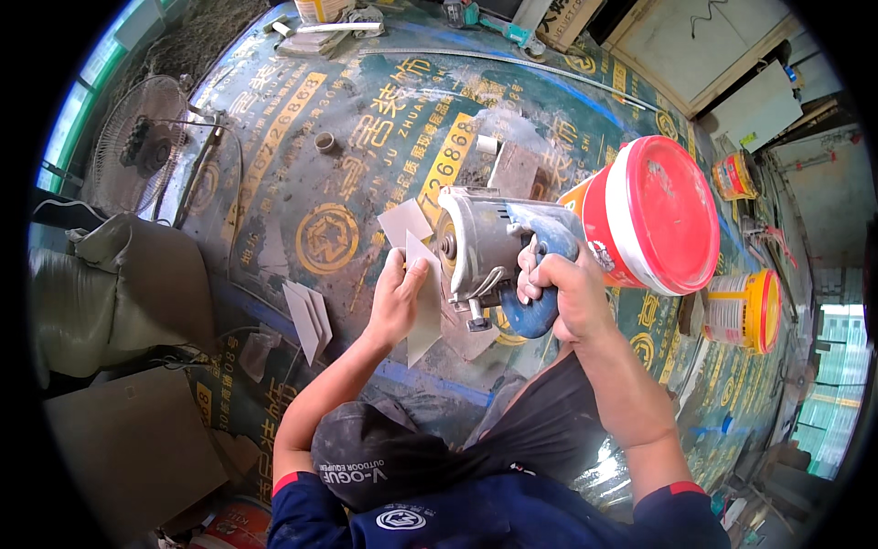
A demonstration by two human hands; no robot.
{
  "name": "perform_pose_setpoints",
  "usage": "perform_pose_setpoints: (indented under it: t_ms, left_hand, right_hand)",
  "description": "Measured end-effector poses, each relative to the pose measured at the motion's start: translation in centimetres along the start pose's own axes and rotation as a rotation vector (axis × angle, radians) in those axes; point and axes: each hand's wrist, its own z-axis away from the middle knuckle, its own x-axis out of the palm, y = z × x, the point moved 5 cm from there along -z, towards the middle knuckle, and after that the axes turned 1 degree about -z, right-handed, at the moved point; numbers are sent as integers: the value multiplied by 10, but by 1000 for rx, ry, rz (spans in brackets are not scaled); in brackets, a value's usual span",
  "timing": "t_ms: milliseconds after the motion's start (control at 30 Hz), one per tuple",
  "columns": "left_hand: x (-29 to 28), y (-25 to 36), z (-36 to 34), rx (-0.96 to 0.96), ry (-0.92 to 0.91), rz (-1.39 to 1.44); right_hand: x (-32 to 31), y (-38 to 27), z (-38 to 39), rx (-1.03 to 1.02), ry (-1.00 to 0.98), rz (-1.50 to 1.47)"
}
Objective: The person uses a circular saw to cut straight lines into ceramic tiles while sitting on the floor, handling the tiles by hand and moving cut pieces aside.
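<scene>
My right hand (pixel 569 285) is wrapped round the blue handle of a handheld power cutter (pixel 477 229) with a grey, dusty metal body. The cutter lies on its side, its round end facing left. My left hand (pixel 399 295) pinches a thin, pale tile piece (pixel 424 320) held on edge against or very near that round end; I cannot tell whether they touch. Behind it shows another pale square piece (pixel 404 221). Several cut tile pieces (pixel 307 320) lie overlapping on the floor, left of my left forearm.
A red-lidded bucket (pixel 675 215) stands just right of the cutter, with a yellow bucket (pixel 743 311) beyond. To the left are a fan (pixel 137 146) and a bulging sack (pixel 137 293). Green printed sheeting (pixel 274 183) covers the floor. A long metal strip (pixel 494 59) lies at the far side.
</scene>
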Motion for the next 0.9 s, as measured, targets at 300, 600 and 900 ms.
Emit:
perform_pose_setpoints:
  t_ms: [300, 600, 900]
  left_hand:
    - [-3, -8, -1, -12, 8, -151]
    - [-1, -6, -2, 21, 23, -140]
    - [-17, 0, -13, -22, 134, 299]
  right_hand:
    - [-2, 1, 0, 18, 18, 11]
    - [-4, 3, -1, 40, -4, -5]
    - [-5, 8, 2, 119, 24, -35]
